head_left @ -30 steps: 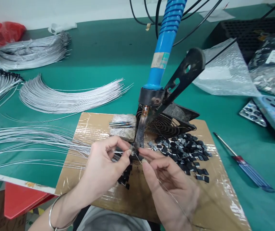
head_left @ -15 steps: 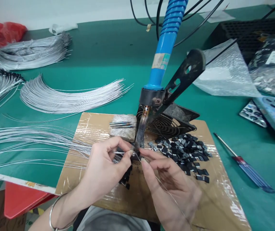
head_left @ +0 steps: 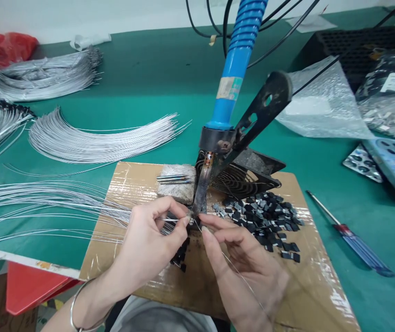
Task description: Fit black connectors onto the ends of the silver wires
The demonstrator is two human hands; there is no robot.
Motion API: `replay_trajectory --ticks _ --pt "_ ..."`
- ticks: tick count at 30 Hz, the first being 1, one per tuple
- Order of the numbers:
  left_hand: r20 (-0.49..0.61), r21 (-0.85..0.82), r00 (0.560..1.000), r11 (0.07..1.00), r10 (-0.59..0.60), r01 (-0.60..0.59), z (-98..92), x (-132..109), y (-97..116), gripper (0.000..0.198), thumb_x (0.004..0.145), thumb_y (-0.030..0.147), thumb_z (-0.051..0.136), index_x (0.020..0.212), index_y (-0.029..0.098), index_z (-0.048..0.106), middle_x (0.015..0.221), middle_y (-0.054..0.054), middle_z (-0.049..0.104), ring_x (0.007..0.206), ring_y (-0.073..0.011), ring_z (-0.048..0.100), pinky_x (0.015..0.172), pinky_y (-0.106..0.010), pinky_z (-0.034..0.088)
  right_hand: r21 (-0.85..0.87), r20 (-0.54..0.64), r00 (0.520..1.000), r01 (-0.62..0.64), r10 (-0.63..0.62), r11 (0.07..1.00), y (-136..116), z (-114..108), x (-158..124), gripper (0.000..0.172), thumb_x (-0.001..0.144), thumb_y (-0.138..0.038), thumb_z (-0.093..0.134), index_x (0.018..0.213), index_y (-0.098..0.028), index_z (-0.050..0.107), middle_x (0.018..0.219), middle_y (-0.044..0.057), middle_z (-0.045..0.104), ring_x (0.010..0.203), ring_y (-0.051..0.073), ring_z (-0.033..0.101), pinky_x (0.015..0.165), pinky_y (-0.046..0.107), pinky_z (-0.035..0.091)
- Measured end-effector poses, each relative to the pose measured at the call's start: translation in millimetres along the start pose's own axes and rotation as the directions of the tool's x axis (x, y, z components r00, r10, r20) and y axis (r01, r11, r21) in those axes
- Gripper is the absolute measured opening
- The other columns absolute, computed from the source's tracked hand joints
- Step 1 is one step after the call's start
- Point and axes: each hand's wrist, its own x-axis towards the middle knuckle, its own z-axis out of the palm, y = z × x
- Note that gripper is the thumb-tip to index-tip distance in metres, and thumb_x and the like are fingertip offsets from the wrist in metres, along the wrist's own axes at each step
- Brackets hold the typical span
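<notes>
Just under the tip of a blue-handled soldering iron (head_left: 230,83), my two hands almost meet. My left hand (head_left: 152,244) pinches a thin white wire (head_left: 166,220), its end close to the iron's tip. From the left, more white wires (head_left: 114,210) run in behind this hand. Between the thumb and fingers of my right hand (head_left: 245,263) is a thin strand of solder wire (head_left: 240,275), which trails down across the palm. The index fingertip reaches a small dark part below the iron, too small and covered to make out. Small black connectors (head_left: 266,221) lie heaped beyond my right hand.
A black metal arm (head_left: 262,106) clamps the iron above a small fan (head_left: 245,180). Cardboard (head_left: 318,276) lies under the work, with a pad (head_left: 176,186) at its back. A screwdriver (head_left: 352,237) and a phone (head_left: 394,166) are at right; a wire bundle (head_left: 103,143) lies back left.
Both hands keep their grip at the iron's tip with hardly any movement. The whole view has shifted very slightly.
</notes>
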Motion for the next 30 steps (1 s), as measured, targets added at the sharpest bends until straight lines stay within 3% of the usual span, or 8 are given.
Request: replay_trajectory --ticks 8,17,24,30 --pt "-0.009 -0.006 1.000 1.000 0.020 -0.020 -0.1 0.4 1.2 0.010 0.081 0.021 0.063 0.073 0.016 0.065 0.083 -0.007 0.072 0.084 -0.0237 0.069 0.070 -0.032 0.050 0.006 -0.007 1.000 0.030 -0.030 1.000 -0.2 -0.4 -0.8 0.014 0.085 -0.018 0.074 0.075 -0.024 0.066 0.104 0.003 0.079 0.096 0.019 0.075 0.087 0.027 0.058" --pt "-0.009 -0.028 1.000 0.999 0.016 -0.017 2.3 2.1 -5.7 0.010 0.079 0.024 0.065 0.071 0.017 0.065 0.082 -0.006 0.073 0.081 -0.0238 0.069 0.070 -0.033 0.051 -0.055 -0.016 0.994 0.104 -0.106 0.993 6.0 -1.9 -0.4 0.012 0.085 -0.020 0.074 0.076 -0.022 0.067 0.102 0.005 0.080 0.092 0.019 0.077 0.078 0.026 0.060" --pt "-0.017 -0.023 0.999 0.999 0.048 -0.049 1.3 0.0 -5.8 0.009 0.079 0.022 0.065 0.071 0.017 0.067 0.082 -0.006 0.074 0.081 -0.0232 0.069 0.069 -0.032 0.051 -0.045 -0.027 0.991 0.131 -0.132 0.990 5.9 0.7 0.8 0.011 0.084 -0.018 0.076 0.078 -0.024 0.069 0.102 -0.001 0.080 0.092 0.014 0.076 0.081 0.019 0.058" --pt "-0.016 -0.036 0.997 0.996 0.079 -0.080 0.4 -0.9 -6.0 0.009 0.079 0.020 0.065 0.071 0.017 0.067 0.082 -0.006 0.073 0.080 -0.0218 0.069 0.068 -0.031 0.050 -0.053 -0.031 0.991 0.128 -0.129 0.990 5.0 -0.6 -0.3 0.011 0.084 -0.018 0.075 0.077 -0.023 0.068 0.101 0.001 0.080 0.091 0.015 0.077 0.082 0.022 0.059"
